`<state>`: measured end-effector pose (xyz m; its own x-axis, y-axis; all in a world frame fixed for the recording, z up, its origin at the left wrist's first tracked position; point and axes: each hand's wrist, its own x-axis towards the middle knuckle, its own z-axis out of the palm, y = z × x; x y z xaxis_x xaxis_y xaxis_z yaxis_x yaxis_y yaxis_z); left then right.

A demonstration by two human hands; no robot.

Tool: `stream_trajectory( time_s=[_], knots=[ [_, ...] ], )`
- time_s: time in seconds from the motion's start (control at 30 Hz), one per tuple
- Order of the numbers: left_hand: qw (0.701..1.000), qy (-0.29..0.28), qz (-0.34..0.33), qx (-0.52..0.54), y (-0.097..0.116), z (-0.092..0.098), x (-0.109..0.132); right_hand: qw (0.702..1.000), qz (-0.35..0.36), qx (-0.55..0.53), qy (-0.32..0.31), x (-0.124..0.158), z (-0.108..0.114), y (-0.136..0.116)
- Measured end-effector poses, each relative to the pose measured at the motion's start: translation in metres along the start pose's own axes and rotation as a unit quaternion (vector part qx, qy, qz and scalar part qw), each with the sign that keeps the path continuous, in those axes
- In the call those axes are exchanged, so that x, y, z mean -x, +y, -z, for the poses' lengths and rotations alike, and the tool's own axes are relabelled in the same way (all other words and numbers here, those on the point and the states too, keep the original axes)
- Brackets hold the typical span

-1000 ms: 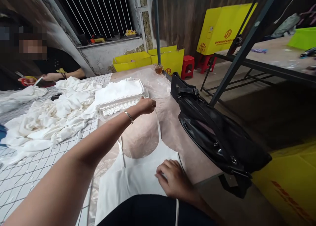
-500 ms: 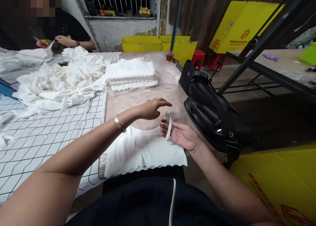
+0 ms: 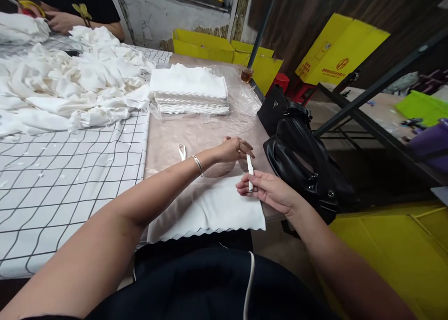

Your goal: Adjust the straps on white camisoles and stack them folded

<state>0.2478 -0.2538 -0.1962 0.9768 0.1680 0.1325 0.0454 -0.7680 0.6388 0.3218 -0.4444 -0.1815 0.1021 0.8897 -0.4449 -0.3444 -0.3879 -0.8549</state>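
A white camisole [image 3: 206, 208] lies flat before me, its wavy hem towards my body. One of its thin shoulder straps [image 3: 182, 152] rests as a loop on the table by my left wrist. The other shoulder strap [image 3: 249, 163] is held upright between my hands. At its top end, the bent fingers of my left hand [image 3: 233, 149] close on it. Lower down, my right hand [image 3: 268, 188] pinches it between thumb and fingers, palm turned up. Beyond them is a stack of folded white garments [image 3: 191, 89] with wavy edges.
Loose white garments [image 3: 70, 86] are heaped on the checked cloth [image 3: 87, 175] at left. A black handbag [image 3: 301, 147] sits along the right table edge, near my right forearm. Yellow boxes [image 3: 203, 45] stand beyond the table. Another person's hand [image 3: 63, 21] shows at upper left.
My left hand has moved right and closed on the top of the strap. My right fingers have closed on the strap, which is now pulled straighter. The view has shifted.
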Motion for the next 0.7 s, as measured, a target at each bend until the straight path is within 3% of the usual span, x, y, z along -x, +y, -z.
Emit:
stream_trajectory(
  time_s=[0.17,0.3,0.37,0.47,0.57,0.7],
  knots=[
    [0.995,0.047,0.083,-0.013,-0.005,0.002,0.009,0.981,-0.019,0.191,0.022,0.000,0.015,0.003],
    [0.976,0.111,0.181,-0.037,0.013,-0.011,0.050,0.988,-0.028,0.132,0.072,-0.009,0.023,0.006],
    [0.972,0.082,0.222,-0.009,0.025,-0.025,0.076,0.991,-0.023,0.088,0.095,-0.014,0.023,0.007],
    [0.969,0.046,0.237,-0.054,0.037,-0.046,0.104,0.992,-0.010,0.063,0.110,-0.021,0.021,0.006],
    [0.966,0.045,0.237,-0.097,0.041,-0.056,0.113,0.991,0.014,0.063,0.115,-0.026,0.019,0.006],
    [0.967,0.016,0.241,-0.077,0.042,-0.054,0.111,0.989,0.043,0.064,0.123,-0.031,0.015,0.008]
  ],
)
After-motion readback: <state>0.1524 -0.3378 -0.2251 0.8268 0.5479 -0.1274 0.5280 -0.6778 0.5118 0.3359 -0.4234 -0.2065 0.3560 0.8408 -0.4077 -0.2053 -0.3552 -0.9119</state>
